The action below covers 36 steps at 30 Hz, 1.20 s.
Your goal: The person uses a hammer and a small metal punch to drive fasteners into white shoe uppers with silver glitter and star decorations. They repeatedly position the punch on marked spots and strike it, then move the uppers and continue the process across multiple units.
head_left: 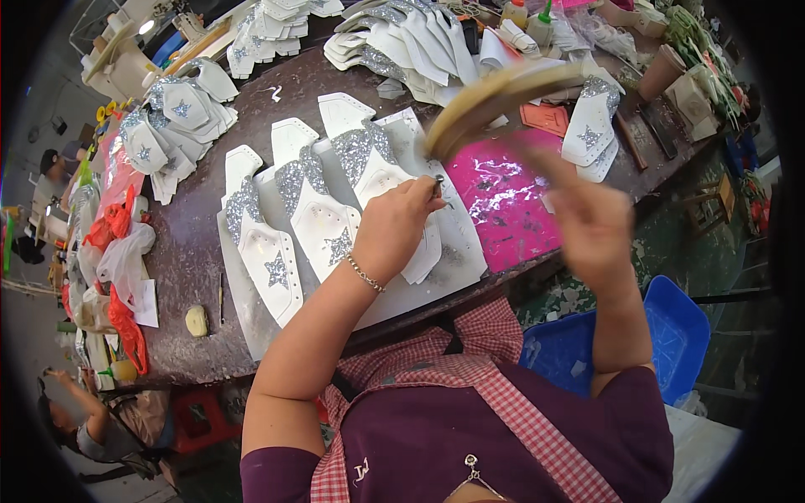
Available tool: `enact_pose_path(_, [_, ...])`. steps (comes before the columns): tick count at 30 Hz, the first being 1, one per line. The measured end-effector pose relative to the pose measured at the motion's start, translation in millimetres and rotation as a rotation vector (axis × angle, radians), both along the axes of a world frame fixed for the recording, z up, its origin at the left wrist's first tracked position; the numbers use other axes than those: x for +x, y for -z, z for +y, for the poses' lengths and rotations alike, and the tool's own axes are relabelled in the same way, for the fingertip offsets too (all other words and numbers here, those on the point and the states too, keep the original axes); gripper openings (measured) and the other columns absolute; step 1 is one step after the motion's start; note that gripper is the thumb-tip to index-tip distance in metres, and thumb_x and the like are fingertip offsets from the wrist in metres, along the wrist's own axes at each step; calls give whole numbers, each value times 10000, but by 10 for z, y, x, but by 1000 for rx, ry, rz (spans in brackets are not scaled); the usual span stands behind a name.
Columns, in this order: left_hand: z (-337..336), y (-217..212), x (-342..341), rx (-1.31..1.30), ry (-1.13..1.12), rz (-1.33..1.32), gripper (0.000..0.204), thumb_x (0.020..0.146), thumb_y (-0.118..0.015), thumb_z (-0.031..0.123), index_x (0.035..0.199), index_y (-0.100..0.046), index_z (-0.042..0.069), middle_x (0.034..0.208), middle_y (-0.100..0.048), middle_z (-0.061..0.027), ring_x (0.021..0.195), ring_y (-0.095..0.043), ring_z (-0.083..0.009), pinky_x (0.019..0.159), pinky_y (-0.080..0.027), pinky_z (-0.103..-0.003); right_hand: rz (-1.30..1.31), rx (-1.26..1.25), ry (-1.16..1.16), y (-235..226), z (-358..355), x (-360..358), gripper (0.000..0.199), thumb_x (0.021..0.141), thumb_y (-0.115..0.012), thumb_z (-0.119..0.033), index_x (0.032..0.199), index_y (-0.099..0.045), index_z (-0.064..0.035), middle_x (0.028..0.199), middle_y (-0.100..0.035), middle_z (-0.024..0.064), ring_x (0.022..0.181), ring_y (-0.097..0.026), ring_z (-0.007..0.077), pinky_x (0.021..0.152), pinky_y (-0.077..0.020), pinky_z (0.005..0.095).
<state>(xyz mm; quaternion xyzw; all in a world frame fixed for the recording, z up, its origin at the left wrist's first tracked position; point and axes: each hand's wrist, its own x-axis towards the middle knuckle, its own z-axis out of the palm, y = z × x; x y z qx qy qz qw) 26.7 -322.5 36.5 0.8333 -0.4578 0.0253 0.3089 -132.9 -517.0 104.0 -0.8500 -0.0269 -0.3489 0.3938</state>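
Pinching a small dark metal tool point(438, 186) between its closed fingertips, the left hand point(394, 226) rested on the rightmost of the white shoe-upper pieces point(381, 180), with the tool's tip set against that piece near its upper right edge. The fingers of this hand were curled tight, leaving no gap, and a thin silver bracelet point(366, 273) circled the wrist. The right hand point(591, 222) was raised above the table and blurred by motion; its fingers were wrapped around the handle of a tan wooden mallet point(495, 96), whose broad, flat, rounded head stood above the work, also smeared by blur. How tightly those fingers closed could not be told exactly. Three upper pieces lay side by side on a pale grey sheet point(436, 277): each was smooth white material with a coarse silver glitter panel, a glitter star and a row of small punched holes. Just beside the sheet, to the right, lay a glossy pink plastic film point(511, 201), wrinkled and reflective. The table point(180, 251) had a dark, worn, speckled surface. Stacks of further white pieces point(180, 113) with glitter stars lay at its far left, and another overlapping stack point(402, 38) lay at its far edge. A blue plastic tray point(671, 335) stood below the table on the right.
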Motion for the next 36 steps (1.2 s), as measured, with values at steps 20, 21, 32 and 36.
enact_pose_path(20, [185,141,-66,-182,-114,366,133,941,-652,133,1002,-642,15,869,-728,-104,764,-714,-195,688,-540,-301,280,508,154,308,51,-361,385,967,-638,-118,1323,-589,19,778,-566,-53,592,-398,5,499,-294,186])
enact_pose_path(21, [188,142,-54,-179,-110,368,132,935,-658,132,1002,-644,18,864,-728,-103,762,-713,-193,687,-540,-301,284,507,151,285,61,-352,387,968,-638,-120,1325,-586,19,776,-565,-53,596,-403,7,503,-301,187])
enact_pose_path(32, [179,64,-68,-127,38,87,175,876,-693,185,900,-595,43,822,-689,-120,718,-676,-308,629,-532,-388,-83,558,-146,-177,13,-249,488,1042,-476,-247,1446,-402,16,772,-568,90,544,-500,91,476,-409,215])
enact_pose_path(36, [116,24,-101,-107,28,96,158,868,-705,181,883,-613,54,825,-697,-110,722,-680,-301,642,-538,-372,-354,523,-232,-334,152,-219,457,1037,-469,-264,1396,-464,18,729,-563,80,547,-508,98,475,-411,221])
